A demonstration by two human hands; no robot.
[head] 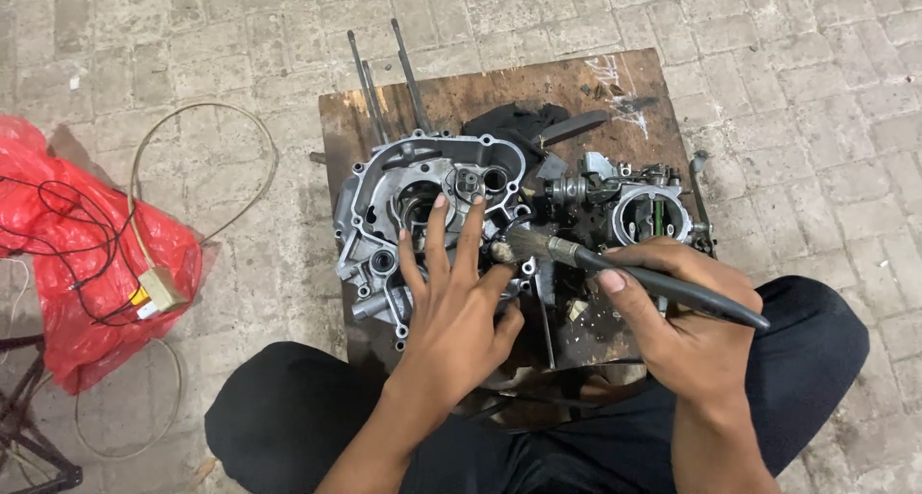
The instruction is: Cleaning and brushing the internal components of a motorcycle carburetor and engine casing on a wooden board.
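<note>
A grey metal engine crankcase half (403, 182) lies flat on a worn wooden board (480, 86). My left hand (451, 297) rests on it with fingers spread, steadying the case. My right hand (687, 312) grips a paintbrush (624, 268) with a dark handle; its bristles touch the case near my left thumb. A smaller metal engine part with a round opening (650, 211) sits just right of the case, above my right hand.
Three long metal rods (384, 76) stick out from the board's far left corner. A black cloth (523, 124) lies behind the case. On the brick floor to the left are a red plastic bag (58, 264), loose wires and a small box (161, 288).
</note>
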